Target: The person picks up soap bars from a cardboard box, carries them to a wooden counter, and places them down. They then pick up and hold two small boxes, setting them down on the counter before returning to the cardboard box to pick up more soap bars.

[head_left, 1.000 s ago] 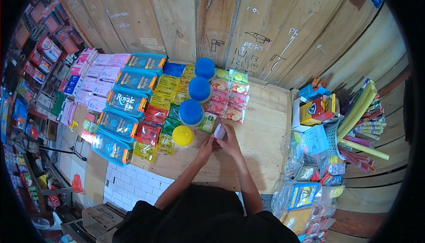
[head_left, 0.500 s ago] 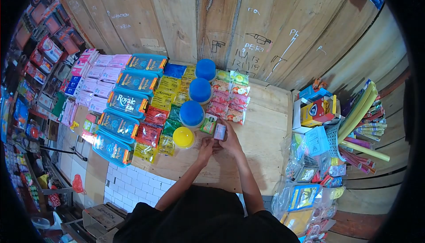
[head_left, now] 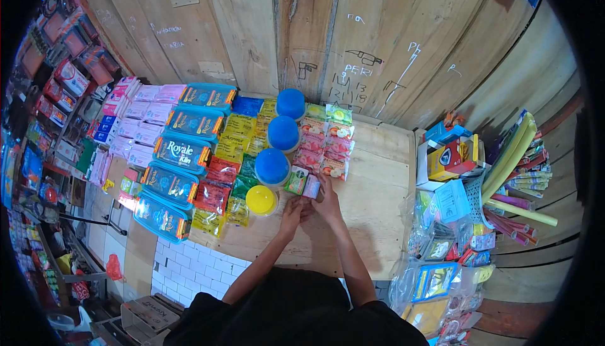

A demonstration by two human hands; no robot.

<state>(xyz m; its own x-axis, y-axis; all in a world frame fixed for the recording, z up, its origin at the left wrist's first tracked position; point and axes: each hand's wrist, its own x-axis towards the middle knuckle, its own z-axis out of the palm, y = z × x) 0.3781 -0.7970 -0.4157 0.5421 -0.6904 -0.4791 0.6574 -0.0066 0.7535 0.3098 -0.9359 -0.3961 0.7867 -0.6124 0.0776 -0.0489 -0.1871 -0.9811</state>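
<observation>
My right hand (head_left: 326, 201) grips a small white-and-pink box (head_left: 311, 186) from its right side. The box lies against a small green box (head_left: 296, 181), right side to left side. Close by, my left hand (head_left: 294, 212) has its fingers curled together just below the boxes; whether something is in them is hidden. A jar with a yellow lid (head_left: 261, 200) stands left of the hands. Behind it runs a row of several jars with blue lids (head_left: 273, 166). Pink sachets (head_left: 309, 159) lie in columns beyond the green box.
The wooden table (head_left: 372, 220) carries teal Royale packs (head_left: 170, 185), yellow sachets (head_left: 233, 147) and pink packs (head_left: 148, 111) at left. A blue-grey basket (head_left: 477, 198) and plastic-wrapped goods (head_left: 435, 283) stand along the right side. A plank wall (head_left: 252, 24) rises behind.
The small white-and-pink box has moved left and now sits snug against the green box. My right hand moved with it, and the left hand stays close below. The view shifted slightly.
</observation>
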